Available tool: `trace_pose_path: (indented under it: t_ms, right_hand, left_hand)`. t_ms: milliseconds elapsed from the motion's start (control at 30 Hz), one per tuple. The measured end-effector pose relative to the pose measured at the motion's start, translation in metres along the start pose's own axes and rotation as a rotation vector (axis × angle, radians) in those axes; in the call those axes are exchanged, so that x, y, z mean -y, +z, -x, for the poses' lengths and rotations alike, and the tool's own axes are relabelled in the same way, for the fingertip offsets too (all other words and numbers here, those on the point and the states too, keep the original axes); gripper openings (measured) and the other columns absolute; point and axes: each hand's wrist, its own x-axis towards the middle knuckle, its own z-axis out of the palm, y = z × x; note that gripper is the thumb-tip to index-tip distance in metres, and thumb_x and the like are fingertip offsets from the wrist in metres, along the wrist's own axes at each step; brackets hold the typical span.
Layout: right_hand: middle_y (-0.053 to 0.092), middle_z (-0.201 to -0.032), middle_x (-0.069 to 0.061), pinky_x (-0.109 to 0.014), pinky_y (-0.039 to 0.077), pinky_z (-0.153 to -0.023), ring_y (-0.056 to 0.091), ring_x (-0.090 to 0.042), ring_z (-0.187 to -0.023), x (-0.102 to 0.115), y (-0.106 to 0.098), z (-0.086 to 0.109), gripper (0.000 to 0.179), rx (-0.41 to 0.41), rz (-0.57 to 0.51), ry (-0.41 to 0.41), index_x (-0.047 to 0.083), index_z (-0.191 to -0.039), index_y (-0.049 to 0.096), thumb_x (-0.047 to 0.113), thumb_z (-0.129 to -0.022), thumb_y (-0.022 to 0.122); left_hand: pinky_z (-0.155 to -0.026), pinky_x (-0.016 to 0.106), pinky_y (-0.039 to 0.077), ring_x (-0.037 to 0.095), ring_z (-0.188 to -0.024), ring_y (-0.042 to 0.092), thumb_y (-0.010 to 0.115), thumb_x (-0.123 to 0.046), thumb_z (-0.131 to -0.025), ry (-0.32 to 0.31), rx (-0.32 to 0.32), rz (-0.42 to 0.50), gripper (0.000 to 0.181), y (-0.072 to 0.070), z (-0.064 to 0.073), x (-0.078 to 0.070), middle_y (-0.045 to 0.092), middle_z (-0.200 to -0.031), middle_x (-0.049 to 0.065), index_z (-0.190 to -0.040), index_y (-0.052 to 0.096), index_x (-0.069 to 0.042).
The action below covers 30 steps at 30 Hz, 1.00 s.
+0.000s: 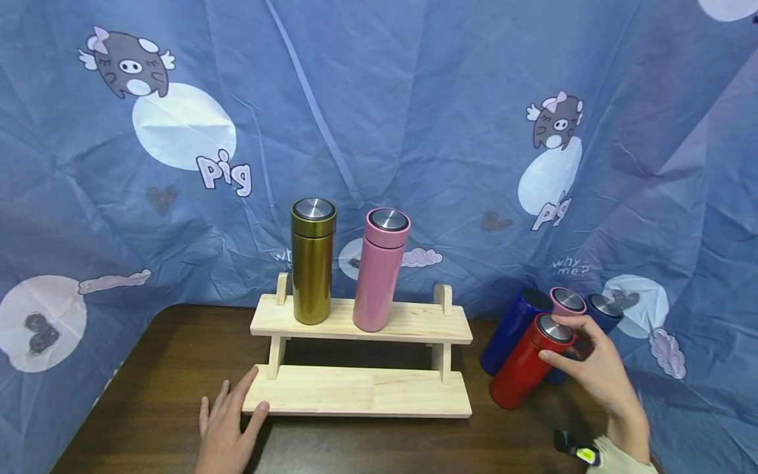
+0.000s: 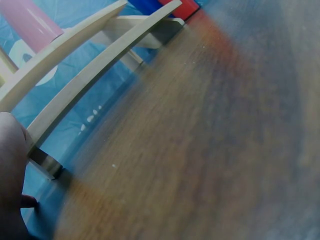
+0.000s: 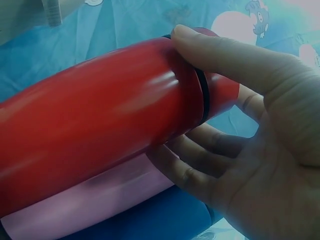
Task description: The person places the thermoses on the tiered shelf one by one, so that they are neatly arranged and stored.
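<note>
My right hand [image 1: 598, 368] holds a red thermos bottle [image 1: 520, 368] near its steel-topped lid, thumb on one side and fingers on the other. In the right wrist view the thumb lies across the lid seam of the red bottle [image 3: 110, 100]. Close behind it stand a blue bottle [image 1: 510, 329], a pink bottle [image 1: 568, 300] and a dark blue bottle [image 1: 606, 309]. My left hand [image 1: 227, 428] rests at the left end of a two-tier wooden rack [image 1: 361, 390], fingers extended, thumb at the lower board's front edge. A gold bottle [image 1: 312, 276] and another pink bottle [image 1: 380, 283] stand on the upper board.
The rack stands on a dark brown wooden table [image 1: 177, 342]. A blue cloth [image 1: 379, 99] printed with cartoon pigs hangs behind and at the sides. Upright end pieces [image 1: 444, 297] rise from the upper board. A strap [image 1: 576, 451] with a yellow-green light sits near the right wrist.
</note>
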Motion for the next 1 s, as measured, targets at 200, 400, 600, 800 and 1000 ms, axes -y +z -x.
trace_pose_path:
  t_ms: [200, 400, 600, 800, 1000]
  right_hand:
    - [0.071, -0.124, 0.023, -0.008, 0.054, -0.093, 0.070, 0.005, -0.109, 0.000, 0.001, -0.001, 0.066, -0.010, 0.027, -0.020, -0.010, -0.136, 0.062, -0.020, -0.077, 0.090]
    - [0.072, -0.121, 0.024, -0.008, 0.054, -0.090, 0.070, 0.005, -0.105, 0.000, 0.000, 0.001, 0.065, -0.034, 0.058, 0.002, -0.008, -0.135, 0.064, -0.017, -0.077, 0.093]
    - [0.073, -0.118, 0.024, -0.009, 0.055, -0.089, 0.071, 0.005, -0.103, 0.003, -0.001, 0.000, 0.064, -0.052, 0.070, 0.030, -0.005, -0.133, 0.067, -0.014, -0.076, 0.095]
    - [0.073, -0.118, 0.025, -0.008, 0.055, -0.088, 0.070, 0.006, -0.104, 0.008, -0.004, 0.002, 0.062, -0.083, 0.108, 0.059, -0.003, -0.134, 0.069, -0.010, -0.078, 0.096]
    - [0.073, -0.121, 0.025, -0.008, 0.053, -0.089, 0.070, 0.004, -0.106, 0.014, -0.005, 0.003, 0.063, -0.127, 0.099, 0.054, -0.004, -0.136, 0.070, -0.012, -0.078, 0.094]
  left_hand:
    - [-0.124, 0.085, 0.004, 0.071, -0.154, 0.029, 0.059, -0.041, -0.114, -0.022, 0.031, -0.015, 0.066, -0.001, -0.001, -0.001, 0.046, -0.165, 0.035, -0.169, 0.039, -0.011]
    - [-0.122, 0.086, 0.006, 0.072, -0.153, 0.030, 0.060, -0.041, -0.114, -0.005, 0.004, -0.006, 0.065, 0.000, 0.000, 0.000, 0.048, -0.163, 0.036, -0.168, 0.041, -0.011]
    - [-0.122, 0.086, 0.005, 0.072, -0.152, 0.030, 0.060, -0.042, -0.114, -0.002, 0.000, -0.002, 0.065, 0.000, 0.000, 0.000, 0.048, -0.163, 0.037, -0.168, 0.041, -0.012]
    - [-0.122, 0.087, 0.004, 0.072, -0.153, 0.029, 0.059, -0.043, -0.114, -0.006, 0.011, 0.000, 0.066, 0.001, 0.000, 0.002, 0.047, -0.164, 0.036, -0.169, 0.039, -0.012]
    - [-0.122, 0.087, 0.004, 0.073, -0.152, 0.029, 0.058, -0.042, -0.114, 0.004, 0.004, -0.002, 0.065, 0.002, 0.000, 0.003, 0.048, -0.163, 0.036, -0.169, 0.039, -0.012]
